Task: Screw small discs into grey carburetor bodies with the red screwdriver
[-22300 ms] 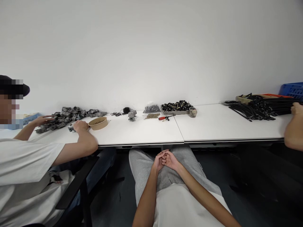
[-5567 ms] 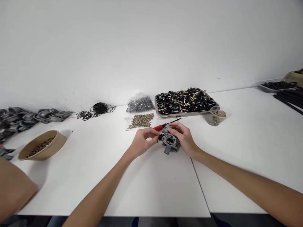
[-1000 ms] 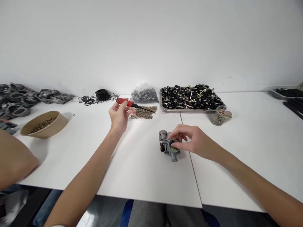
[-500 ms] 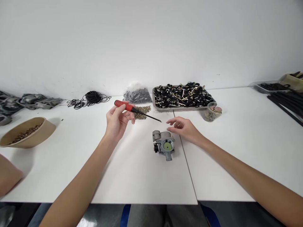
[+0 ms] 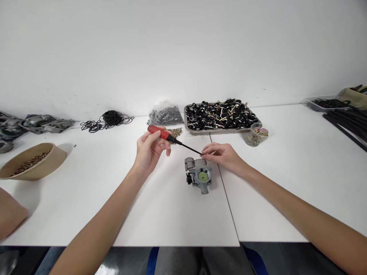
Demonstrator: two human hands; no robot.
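A screwdriver (image 5: pixel 162 133) with a red and black handle and a dark shaft is gripped in my left hand (image 5: pixel 149 149). Its shaft slants down to the right. At the tip, the thumb and fingers of my right hand (image 5: pixel 222 154) pinch together; any small part between them is hidden. Just below that hand, a grey metal carburetor (image 5: pixel 198 173) rests on the white table, its round opening with a green disc facing me. Behind my left hand, small brass-coloured parts (image 5: pixel 177 132) lie in a pile, partly covered.
At the back are a metal tray (image 5: pixel 218 132) heaped with black parts and a plastic bag (image 5: pixel 165 114) of small grey pieces. A clear cup (image 5: pixel 256 135) holds discs. Black rings (image 5: pixel 113 118), a tan bowl (image 5: pixel 54 160) and grey castings (image 5: pixel 43 123) are leftward; black tubes (image 5: pixel 346 124) lie right.
My left hand has moved right and slightly down with the screwdriver, bringing its tip to my right hand. The right hand's fingers have closed at the tip. The carburetor stays put.
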